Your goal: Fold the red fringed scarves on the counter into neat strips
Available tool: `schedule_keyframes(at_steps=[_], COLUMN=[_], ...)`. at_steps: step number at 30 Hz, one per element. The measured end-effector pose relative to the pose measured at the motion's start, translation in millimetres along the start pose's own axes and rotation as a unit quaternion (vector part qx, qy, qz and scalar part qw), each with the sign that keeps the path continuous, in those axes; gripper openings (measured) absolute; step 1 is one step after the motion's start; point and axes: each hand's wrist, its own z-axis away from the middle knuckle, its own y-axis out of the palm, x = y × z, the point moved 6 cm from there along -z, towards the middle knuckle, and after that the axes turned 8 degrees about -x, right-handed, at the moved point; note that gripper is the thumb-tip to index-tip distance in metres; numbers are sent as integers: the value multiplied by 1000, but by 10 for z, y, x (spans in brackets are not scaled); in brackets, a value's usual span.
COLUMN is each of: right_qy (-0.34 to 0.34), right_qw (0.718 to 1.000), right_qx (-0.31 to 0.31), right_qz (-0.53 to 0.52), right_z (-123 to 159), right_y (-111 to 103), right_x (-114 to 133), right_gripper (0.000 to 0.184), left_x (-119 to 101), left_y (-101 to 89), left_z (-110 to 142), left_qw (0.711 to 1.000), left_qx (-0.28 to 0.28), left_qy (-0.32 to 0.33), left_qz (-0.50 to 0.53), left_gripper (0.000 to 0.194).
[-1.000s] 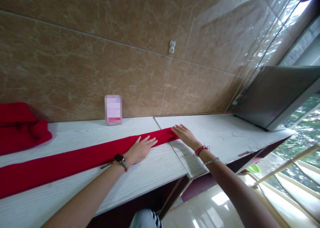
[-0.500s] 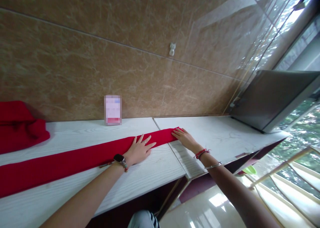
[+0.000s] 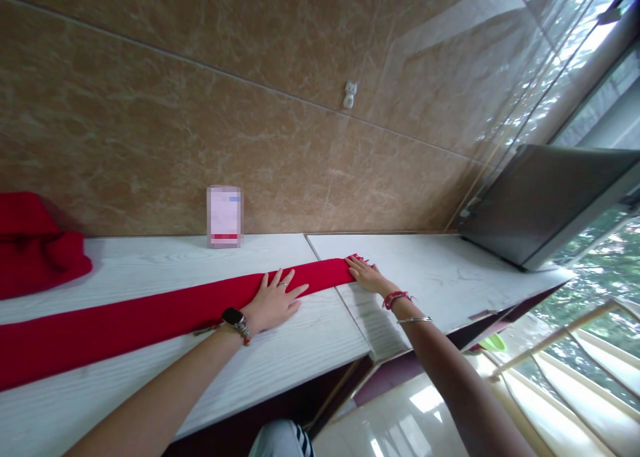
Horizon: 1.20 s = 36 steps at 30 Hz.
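Observation:
A long red scarf [image 3: 165, 315], folded into a narrow strip, lies flat along the white wood-grain counter [image 3: 300, 340]. It runs from the left edge of the view to a fringed end at centre right. My left hand [image 3: 273, 303] presses on the scarf's middle, fingers spread and flat. On the fringed end rests my right hand [image 3: 367, 275], its fingers stretched out over the cloth and covering part of the fringe. A thin stick-like item [image 3: 209, 329] is partly hidden beside my left wrist, at the scarf's near edge.
More red cloth [image 3: 37, 250] sits bunched at the far left. A blurred-out upright card or phone [image 3: 225, 217] leans against the brown tiled wall [image 3: 165, 130]. One small white hook [image 3: 350, 95] is on the wall. A dark grey appliance [image 3: 545, 203] stands at the counter's right end.
My right hand has shifted slightly on the fringed end, so more fringe shows. My left hand stays flat on the scarf. The view has moved slightly.

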Motion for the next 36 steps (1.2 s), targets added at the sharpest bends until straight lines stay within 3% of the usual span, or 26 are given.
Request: schedule_keyframes(at_steps=[3, 5, 7, 9, 12, 14, 16, 20, 23, 25, 27, 30, 33, 36], right_qy=[115, 161, 164, 121, 16, -30, -28, 73, 168, 159, 76, -10, 9, 35], right_qw=[992, 986, 984, 988, 995, 995, 996, 997, 984, 983, 987, 988, 992, 996], right_qx=[40, 3, -60, -97, -77, -45, -23, 9, -33, -96, -130, -110, -79, -57], right_qz=[37, 51, 39, 1, -62, -83, -78, 0, 39, 4, -61, -111, -100, -59], right_z=[179, 188, 104, -32, -198, -211, -146, 89, 202, 195, 149, 113, 109, 129], right_y=[16, -87, -220, -302, -276, -188, -81, 50, -113, -306, -451, -500, -412, -305], right_x=[-560, -681, -569, -279, 225, 390, 311, -326, -708, -699, -502, -216, -184, -336], right_gripper=[41, 41, 43, 45, 46, 47, 46, 41, 37, 37, 38, 38, 33, 33], left_x=[-3, -3, -2, -2, -2, -3, -8, -6, 13, 19, 18, 14, 22, 31], left_y=[-18, -21, -18, -12, -6, -9, -15, -20, -5, 0, -4, -11, -5, 9], left_z=[-4, -5, -6, -6, -4, 1, 9, 22, 19, 14, 11, 11, 10, 6], left_qw=[1000, 1000, 1000, 1000, 1000, 1000, 1000, 1000, 1000, 1000, 1000, 1000, 1000, 1000], left_qx=[2, 3, 4, 3, -1, -2, -1, -5, -7, -10, -13, -11, -9, -15], left_qy=[-2, -4, -5, -3, -1, -2, 2, 10, 5, 2, 2, 3, 0, 3], left_qz=[3, 8, 12, 11, 1, -3, -2, 3, 12, 17, 18, 14, 10, 10], left_gripper=[45, 45, 45, 45, 45, 45, 45, 45, 44, 44, 44, 45, 45, 45])
